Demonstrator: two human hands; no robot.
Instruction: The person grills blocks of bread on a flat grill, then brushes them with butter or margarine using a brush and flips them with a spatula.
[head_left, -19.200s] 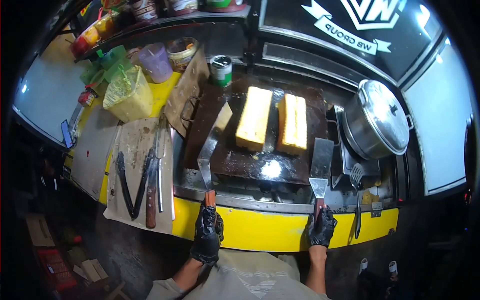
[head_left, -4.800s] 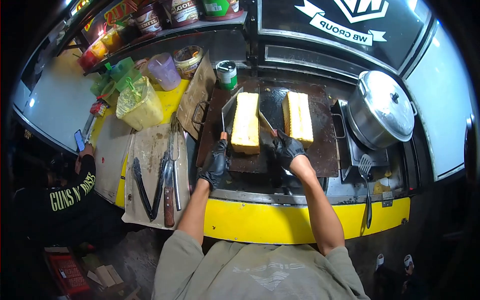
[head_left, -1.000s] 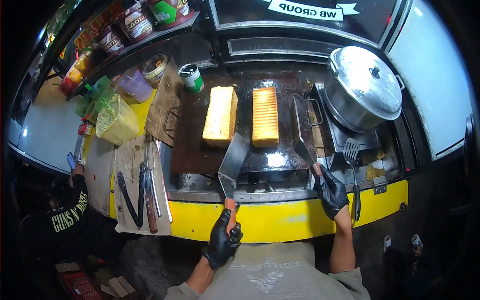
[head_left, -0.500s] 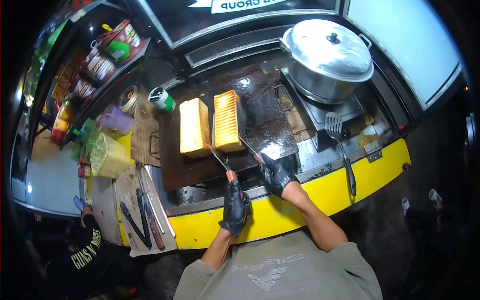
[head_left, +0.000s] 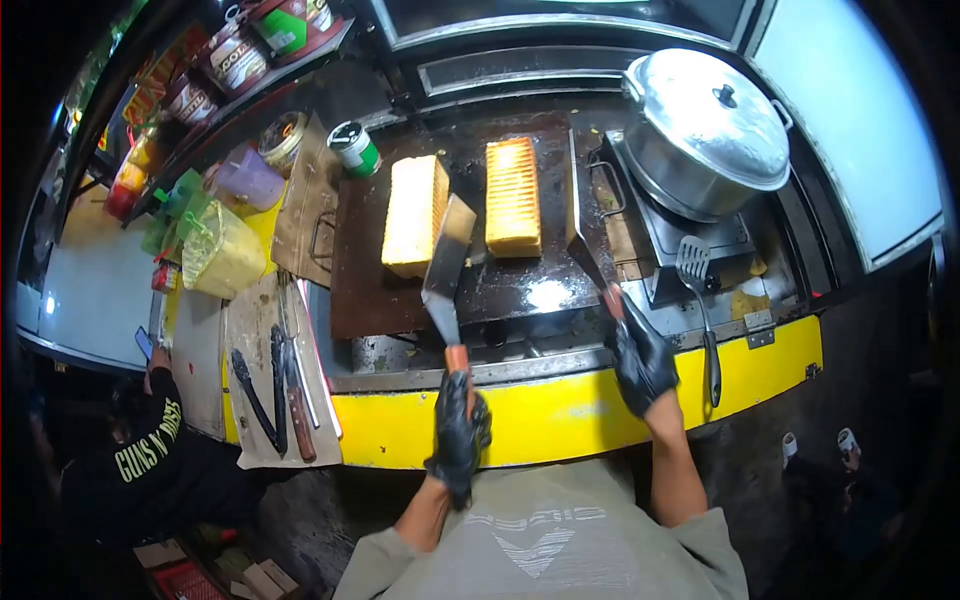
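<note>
Shows brown-striped gold on the loaf [head_left: 512, 200] nearer the right edge of the dark brown griddle [head_left: 375, 305], pale yellow atop the second loaf [head_left: 411, 205], bright yellow along the counter [head_left: 560, 432].

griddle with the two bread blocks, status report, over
Left hand and right hand each gripping a spatula. Two bread blocks apart on the griddle. Can at the back-left corner, clear of both blocks.

A lidded metal pot [head_left: 705, 135] stands on a stove [head_left: 708, 238], a slotted turner [head_left: 709, 335] near it. Black tongs [head_left: 279, 395] lie on a stained sheet [head_left: 250, 325]. Farther left, a person [head_left: 145, 455] in black holds a phone [head_left: 143, 343].
</note>
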